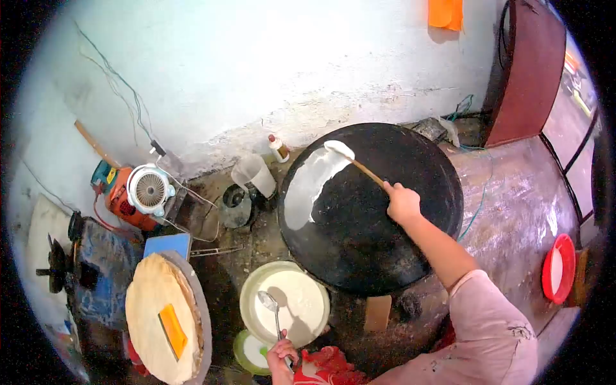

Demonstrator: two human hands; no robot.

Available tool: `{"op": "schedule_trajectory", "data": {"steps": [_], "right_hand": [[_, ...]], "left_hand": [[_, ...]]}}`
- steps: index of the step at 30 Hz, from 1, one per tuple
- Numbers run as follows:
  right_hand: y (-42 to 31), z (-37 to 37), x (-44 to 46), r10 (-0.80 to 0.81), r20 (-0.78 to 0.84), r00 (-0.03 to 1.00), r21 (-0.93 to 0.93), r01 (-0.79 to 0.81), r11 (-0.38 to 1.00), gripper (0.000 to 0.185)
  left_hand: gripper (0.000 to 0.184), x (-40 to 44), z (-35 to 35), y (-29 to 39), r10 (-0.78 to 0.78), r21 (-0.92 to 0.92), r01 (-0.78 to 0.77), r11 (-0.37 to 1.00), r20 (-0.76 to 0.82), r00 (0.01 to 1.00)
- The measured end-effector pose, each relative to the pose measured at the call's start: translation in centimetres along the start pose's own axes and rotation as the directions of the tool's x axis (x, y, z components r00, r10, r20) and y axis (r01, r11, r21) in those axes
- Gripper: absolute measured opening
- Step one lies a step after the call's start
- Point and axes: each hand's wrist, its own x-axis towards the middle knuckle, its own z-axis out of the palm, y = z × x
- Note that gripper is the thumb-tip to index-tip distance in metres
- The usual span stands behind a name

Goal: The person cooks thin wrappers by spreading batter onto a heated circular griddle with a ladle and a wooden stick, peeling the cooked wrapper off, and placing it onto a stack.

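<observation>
On black griddle point(398, 212), batter spreader point(339, 150) beyond right fingers point(393, 190).

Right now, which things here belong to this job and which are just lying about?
In the job: black griddle, wooden-handled spreader, metal spoon, batter bowl, probably the flatbread stack.
Apparently just lying about: capped bottle, red basin, orange item on the wall.

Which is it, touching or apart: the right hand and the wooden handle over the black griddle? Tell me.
Touching. The head view shows the right hand with its fingers closed around the lower end of the wooden handle.
</observation>
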Motion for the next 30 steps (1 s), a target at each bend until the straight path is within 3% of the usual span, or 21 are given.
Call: {"op": "schedule_trajectory", "data": {"steps": [2,4,5,6,7,8,10,11,12,14,16,18,20,21,22,24,25,26,28,30], "right_hand": [[-1.0,0.3,-0.3,0.144,0.105,0.984,0.23,-0.165,0.959,0.04],[-3.6,0.5,-2.1,0.054,0.061,0.997,0.367,-0.073,0.927,0.045],[-4.9,0.8,-1.6,0.008,0.107,0.994,0.277,-0.037,0.96,0.048],[-6.0,1.1,-1.3,-0.032,0.162,0.986,0.19,0.001,0.982,0.052],[-6.2,0.6,0.3,-0.042,0.231,0.972,-0.011,0.046,0.999,0.057],[-4.2,3.0,2.2,-0.071,0.041,0.997,-0.081,0.074,0.994,0.047],[-1.3,1.8,3.1,0.02,0.035,0.999,-0.064,-0.017,0.998,0.048],[-1.1,0.7,1.5,0.03,0.036,0.999,-0.036,-0.029,0.999,0.048],[-1.3,0.3,0.1,0.127,0.151,0.98,0.049,-0.135,0.99,0.049],[-2.3,1.8,-4.2,0.057,0.082,0.995,0.119,-0.067,0.991,0.053],[-3.5,0.5,-5.1,-0.173,0.13,0.976,0.089,0.162,0.983,0.057],[-0.7,1.7,-1.6,-0.054,0.056,0.997,-0.07,0.057,0.996,0.046],[1.3,0.5,-0.2,0.078,0.056,0.995,-0.051,-0.075,0.996,0.045],[1.3,-0.4,-0.9,0.097,0.099,0.99,-0.006,-0.097,0.995,0.048],[0.1,-0.4,-1.9,0.213,0.086,0.973,0.077,-0.22,0.973,0.05],[-2.7,0.1,-3.1,0.175,0.036,0.984,0.177,-0.178,0.968,0.047],[-4.0,-0.4,-2.0,0.107,0.152,0.982,0.199,-0.137,0.97,0.05],[-4.5,1.3,-0.5,-0.001,0.113,0.994,0.119,-0.012,0.993,0.051],[-3.1,3.2,3.4,0.127,0.098,0.987,-0.054,-0.122,0.991,0.053],[-0.7,0.6,2.9,0.19,0.129,0.973,-0.032,-0.187,0.982,0.052]], "left_hand": [[0.028,-0.2,0.8,-0.1,-0.001,0.008,0.001,1.0,-0.056,0.998],[0.028,0.5,-0.4,0.6,0.036,0.097,-0.031,0.995,-0.048,0.998],[0.032,0.5,-1.8,1.2,0.126,0.382,-0.174,0.908,0.149,0.981],[0.032,0.7,-1.6,0.8,0.126,0.382,-0.173,0.908,0.144,0.981],[0.026,0.8,-1.1,0.5,0.086,0.216,-0.095,0.972,0.049,0.995],[0.028,0.7,-0.5,0.3,0.031,0.039,-0.029,0.999,-0.036,0.999],[0.026,-0.1,-0.2,0.5,0.01,0.026,-0.008,1.0,-0.053,0.999],[0.023,-0.1,-0.7,0.6,0.081,0.03,-0.08,0.996,-0.052,0.995],[0.024,0.1,-0.8,0.4,0.146,0.028,-0.145,0.989,-0.048,0.988],[0.025,-1.2,2.1,-1.9,0.125,0.044,-0.123,0.991,-0.048,0.991],[0.028,-1.6,2.7,-2.6,0.255,0.219,-0.231,0.948,-0.086,0.963],[0.027,-1.7,2.3,-2.6,0.277,0.197,-0.255,0.947,-0.096,0.956],[0.027,-1.8,2.5,-2.7,0.379,0.45,-0.297,0.843,-0.103,0.92],[0.025,-0.9,1.1,-1.1,0.331,0.61,-0.255,0.75,-0.013,0.944],[0.025,-0.1,-0.4,0.3,0.323,0.61,-0.251,0.752,-0.008,0.946],[0.024,-0.1,0.3,-0.3,0.199,0.161,-0.189,0.969,-0.048,0.979],[0.022,0.4,0.2,0.2,0.144,0.085,-0.138,0.987,-0.07,0.987],[0.022,0.8,-0.5,0.6,0.147,0.088,-0.141,0.986,-0.072,0.986],[0.023,1.1,-1.7,1.5,0.089,0.033,-0.089,0.995,-0.001,0.996],[0.023,-0.4,-1.0,1.0,0.132,0.086,-0.131,0.988,-0.004,0.991]]}}
